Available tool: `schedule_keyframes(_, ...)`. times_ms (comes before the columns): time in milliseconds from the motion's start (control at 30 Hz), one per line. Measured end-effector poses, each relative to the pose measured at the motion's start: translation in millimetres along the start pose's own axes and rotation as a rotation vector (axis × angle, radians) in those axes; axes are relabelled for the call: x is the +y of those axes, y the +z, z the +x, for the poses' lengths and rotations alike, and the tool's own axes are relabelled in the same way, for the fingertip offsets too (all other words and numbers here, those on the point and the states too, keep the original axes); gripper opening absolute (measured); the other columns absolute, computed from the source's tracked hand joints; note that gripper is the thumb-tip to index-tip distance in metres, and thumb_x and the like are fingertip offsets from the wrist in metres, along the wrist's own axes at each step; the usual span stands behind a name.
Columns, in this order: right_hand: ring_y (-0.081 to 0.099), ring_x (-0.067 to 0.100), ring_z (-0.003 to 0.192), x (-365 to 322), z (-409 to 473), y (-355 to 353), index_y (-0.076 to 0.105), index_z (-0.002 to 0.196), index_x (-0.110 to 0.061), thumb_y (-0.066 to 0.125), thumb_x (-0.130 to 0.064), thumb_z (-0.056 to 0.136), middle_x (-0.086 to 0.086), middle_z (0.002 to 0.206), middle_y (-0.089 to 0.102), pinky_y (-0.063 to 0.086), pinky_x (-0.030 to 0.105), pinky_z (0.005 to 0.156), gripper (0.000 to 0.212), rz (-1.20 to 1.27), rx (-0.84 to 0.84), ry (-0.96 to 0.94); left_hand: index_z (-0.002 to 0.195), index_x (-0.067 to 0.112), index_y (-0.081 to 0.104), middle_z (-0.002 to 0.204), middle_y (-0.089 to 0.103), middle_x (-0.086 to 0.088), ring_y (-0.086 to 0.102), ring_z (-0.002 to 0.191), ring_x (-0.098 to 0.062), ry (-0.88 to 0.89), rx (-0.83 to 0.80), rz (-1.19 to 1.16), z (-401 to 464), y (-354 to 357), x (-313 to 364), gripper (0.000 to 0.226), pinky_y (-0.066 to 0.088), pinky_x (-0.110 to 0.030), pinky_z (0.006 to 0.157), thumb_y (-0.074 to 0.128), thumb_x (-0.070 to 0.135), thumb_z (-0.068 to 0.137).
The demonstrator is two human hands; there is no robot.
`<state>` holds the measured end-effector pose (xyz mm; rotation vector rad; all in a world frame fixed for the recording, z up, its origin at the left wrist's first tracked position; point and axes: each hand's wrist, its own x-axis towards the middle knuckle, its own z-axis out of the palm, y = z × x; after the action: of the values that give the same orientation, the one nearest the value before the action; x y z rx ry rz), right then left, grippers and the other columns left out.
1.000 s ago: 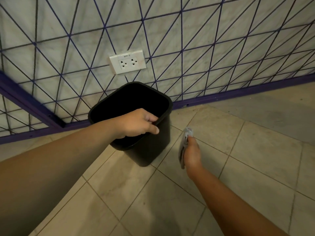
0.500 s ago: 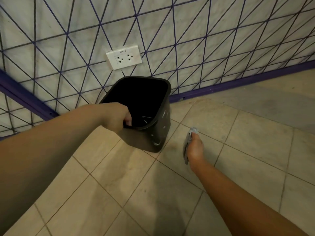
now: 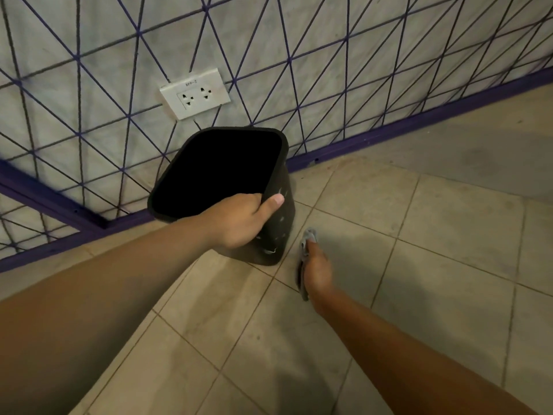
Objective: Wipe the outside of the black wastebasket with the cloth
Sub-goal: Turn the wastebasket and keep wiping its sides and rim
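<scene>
Beige tiled floor, pale wall crossed by purple lines, white double socket, purple skirting

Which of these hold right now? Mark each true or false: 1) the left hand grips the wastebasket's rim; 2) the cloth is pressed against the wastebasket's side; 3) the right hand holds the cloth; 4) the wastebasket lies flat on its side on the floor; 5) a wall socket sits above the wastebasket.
1) True: the left hand grips the rim of the black wastebasket, thumb outside.
2) False: the cloth is beside it, with floor visible between.
3) True: the right hand holds it.
4) False: it is roughly upright and tilted, its opening facing the camera.
5) True: the wall socket is on the wall above.
</scene>
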<state>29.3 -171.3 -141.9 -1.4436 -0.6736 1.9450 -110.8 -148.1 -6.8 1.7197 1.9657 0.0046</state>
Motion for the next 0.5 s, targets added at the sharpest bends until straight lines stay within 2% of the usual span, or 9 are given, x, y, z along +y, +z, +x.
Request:
schedule_keyframes(167, 0.037, 0.036, 0.154, 6, 12, 34, 0.029, 0.164, -0.006, 0.026, -0.048, 0.113, 0.019, 0.166, 0.038, 0.028, 0.043, 0.124, 0.067, 0.125, -0.075, 0.118, 0.108, -0.001, 0.069, 0.104, 0.072, -0.022, 0.068, 0.097, -0.033, 0.050, 0.056, -0.033, 12, 8, 0, 0.089, 0.050, -0.054, 0.096, 0.021, 0.072, 0.095)
schedule_keyframes(233, 0.032, 0.032, 0.157, 3, 17, 51, 0.022, 0.168, -0.014, 0.025, -0.051, 0.113, 0.009, 0.171, 0.030, 0.028, 0.045, 0.126, 0.066, 0.207, -0.093, 0.082, 0.102, 0.000, 0.072, 0.097, 0.074, -0.021, 0.071, 0.091, -0.031, 0.067, 0.101, -0.076, 12, 10, -1, 0.098, 0.052, -0.055, 0.092, 0.017, 0.078, 0.085)
schedule_keyframes(267, 0.036, 0.029, 0.154, 5, 24, 59, 0.021, 0.169, -0.020, 0.028, -0.055, 0.111, 0.006, 0.173, 0.026, 0.034, 0.042, 0.123, 0.067, 0.243, -0.063, 0.032, 0.098, 0.001, 0.073, 0.092, 0.075, -0.020, 0.071, 0.087, -0.030, 0.075, 0.116, -0.090, 12, 11, -2, 0.098, 0.053, -0.054, 0.089, 0.015, 0.079, 0.081)
schedule_keyframes(333, 0.050, 0.021, 0.141, 11, 40, 70, 0.024, 0.168, -0.027, 0.041, -0.070, 0.096, 0.002, 0.173, 0.029, 0.048, 0.032, 0.113, 0.085, 0.349, 0.003, -0.049, 0.089, 0.004, 0.073, 0.084, 0.074, -0.016, 0.071, 0.081, -0.028, 0.085, 0.140, -0.072, 14, 13, -4, 0.091, 0.054, -0.053, 0.083, 0.018, 0.076, 0.086)
schedule_keyframes(400, 0.045, 0.017, 0.148, 31, 62, 82, 0.033, 0.165, -0.030, 0.047, -0.079, 0.078, -0.001, 0.170, 0.036, 0.042, 0.039, 0.122, 0.101, 0.399, 0.063, -0.102, 0.080, 0.005, 0.070, 0.076, 0.072, -0.014, 0.070, 0.075, -0.027, 0.080, 0.171, -0.047, 14, 13, -3, 0.076, 0.055, -0.053, 0.079, 0.025, 0.064, 0.100)
schedule_keyframes(433, 0.045, 0.018, 0.146, 39, 66, 84, 0.039, 0.162, -0.031, 0.046, -0.087, 0.073, 0.000, 0.168, 0.041, 0.043, 0.043, 0.120, 0.105, 0.394, 0.071, -0.111, 0.076, 0.005, 0.068, 0.071, 0.070, -0.015, 0.069, 0.071, -0.028, 0.080, 0.184, -0.046, 14, 13, -2, 0.072, 0.054, -0.054, 0.076, 0.028, 0.057, 0.103)
schedule_keyframes(500, 0.053, 0.018, 0.126, 37, 56, 84, 0.052, 0.148, -0.028, 0.044, -0.103, 0.065, 0.005, 0.158, 0.050, 0.052, 0.037, 0.096, 0.112, 0.360, 0.060, -0.125, 0.065, 0.005, 0.061, 0.063, 0.064, -0.019, 0.065, 0.062, -0.031, 0.078, 0.191, -0.061, 10, 12, 4, 0.069, 0.052, -0.055, 0.071, 0.029, 0.050, 0.105)
